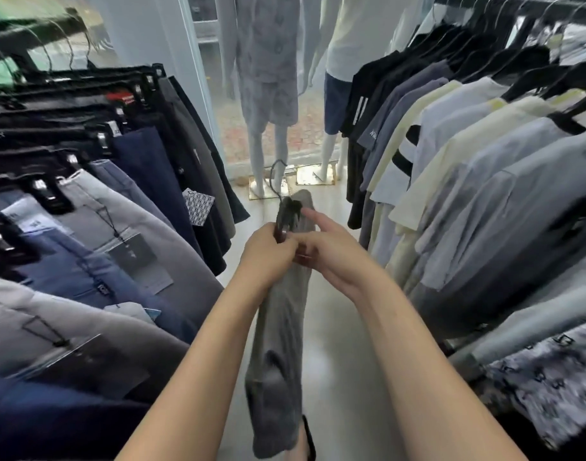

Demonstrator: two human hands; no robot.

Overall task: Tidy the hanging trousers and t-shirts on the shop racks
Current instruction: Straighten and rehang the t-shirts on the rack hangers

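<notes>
A pair of grey trousers (280,344) hangs down the middle of the aisle from a black clip hanger (286,212), whose hook points up and away from me. My left hand (268,252) grips the hanger and the waistband from the left. My right hand (331,251) pinches the waistband at the clip from the right, with its index finger stretched out toward the hanger. Trousers on clip hangers (95,207) fill the rack on the left. T-shirts (478,181) hang on the rack at the right.
Two mannequins (268,94) stand on metal bases by the glass front, straight ahead at the aisle's end. Paper price tags (198,207) dangle from the left-hand trousers. A pale floor (345,377) runs between the racks. Patterned garments (551,384) hang low at the right.
</notes>
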